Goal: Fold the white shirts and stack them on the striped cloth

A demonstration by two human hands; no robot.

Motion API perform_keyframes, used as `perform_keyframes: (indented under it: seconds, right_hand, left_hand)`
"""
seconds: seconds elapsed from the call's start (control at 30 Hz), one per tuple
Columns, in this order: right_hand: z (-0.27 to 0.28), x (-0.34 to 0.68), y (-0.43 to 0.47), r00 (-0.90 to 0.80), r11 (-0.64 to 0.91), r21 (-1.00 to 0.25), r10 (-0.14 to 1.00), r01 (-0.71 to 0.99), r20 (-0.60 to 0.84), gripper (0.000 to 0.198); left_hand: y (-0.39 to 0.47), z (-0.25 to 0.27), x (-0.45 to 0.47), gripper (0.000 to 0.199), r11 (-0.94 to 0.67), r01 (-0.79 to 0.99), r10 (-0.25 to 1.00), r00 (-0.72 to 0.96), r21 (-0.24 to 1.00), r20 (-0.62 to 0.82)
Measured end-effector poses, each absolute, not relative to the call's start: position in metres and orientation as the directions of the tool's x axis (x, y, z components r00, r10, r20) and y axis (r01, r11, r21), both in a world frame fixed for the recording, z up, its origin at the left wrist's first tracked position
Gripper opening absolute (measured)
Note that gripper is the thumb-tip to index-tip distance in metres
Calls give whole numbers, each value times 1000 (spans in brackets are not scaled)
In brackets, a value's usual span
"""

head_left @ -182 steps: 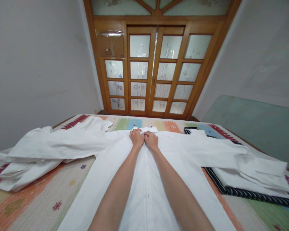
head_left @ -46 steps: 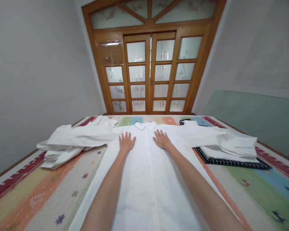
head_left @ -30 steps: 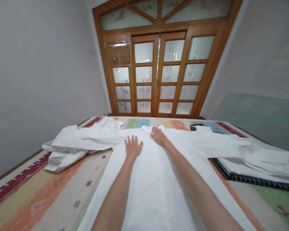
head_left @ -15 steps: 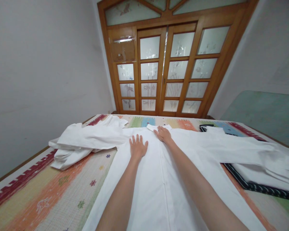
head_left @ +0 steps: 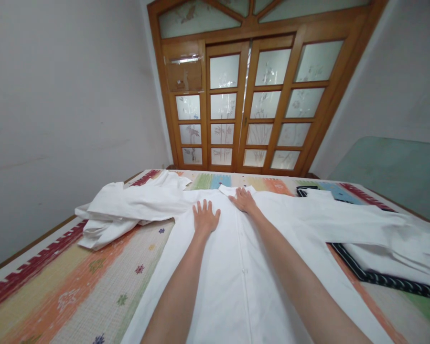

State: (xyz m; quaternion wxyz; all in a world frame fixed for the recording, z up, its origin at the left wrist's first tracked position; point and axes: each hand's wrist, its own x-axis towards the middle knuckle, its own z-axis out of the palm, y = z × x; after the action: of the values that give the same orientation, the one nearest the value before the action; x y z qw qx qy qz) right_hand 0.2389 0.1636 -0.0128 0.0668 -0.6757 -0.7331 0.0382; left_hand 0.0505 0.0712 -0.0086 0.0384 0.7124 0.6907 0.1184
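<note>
White button-front shirt [head_left: 222, 277] lies face up on a multicolored striped bedspread [head_left: 114, 267], directly in front of the person, collar [head_left: 225, 189] at the far end and lower body extending past the near edge of view. The button placket [head_left: 241, 255] runs lengthwise between the forearms. Both sleeves extend outward, one to each side. Left hand [head_left: 205, 217]: palm down, flat on the upper chest of the shirt, fingers spread, nothing gripped. Right hand [head_left: 243, 200]: palm down at the collar, fingers extended and slightly parted, thumb set apart; whether the fingertips press the fabric cannot be determined. At the left sleeve [head_left: 146, 200], bunched white fabric [head_left: 105, 231] lies below; whether it is a separate garment cannot be determined. The right sleeve [head_left: 358, 222] lies over folded white fabric [head_left: 376, 260] bordered by a black, white-striped band [head_left: 401, 282]. Beyond the bedspread stand wooden doors [head_left: 241, 105] with frosted glass panes. A pale green panel [head_left: 397, 172] stands at the right side.
</note>
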Motion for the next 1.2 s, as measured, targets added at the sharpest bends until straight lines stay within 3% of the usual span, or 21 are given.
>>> perform_keyframes:
  seconds: [0.53, 0.67, 0.83, 0.97, 1.2]
  right_hand:
    - [-14, 244, 84, -240, 245, -133, 969, 960, 53, 73]
    - [-8, 235, 64, -143, 164, -165, 981, 973, 133, 68]
    - [2, 224, 56, 33, 7, -173, 972, 985, 232, 47]
    - [5, 225, 55, 49, -4, -172, 966, 985, 256, 35]
    - [-3, 232, 61, -30, 127, -230, 924, 965, 382, 24]
  left_hand:
    - [72, -5, 49, 68, -54, 977, 994, 33, 207, 101]
    - [71, -3, 49, 68, -51, 978, 996, 34, 200, 88]
    - [71, -3, 49, 65, -58, 981, 993, 38, 187, 108]
    - [74, -3, 50, 52, -152, 972, 979, 123, 177, 164]
    - [75, -5, 57, 41, -372, 913, 921, 341, 168, 188]
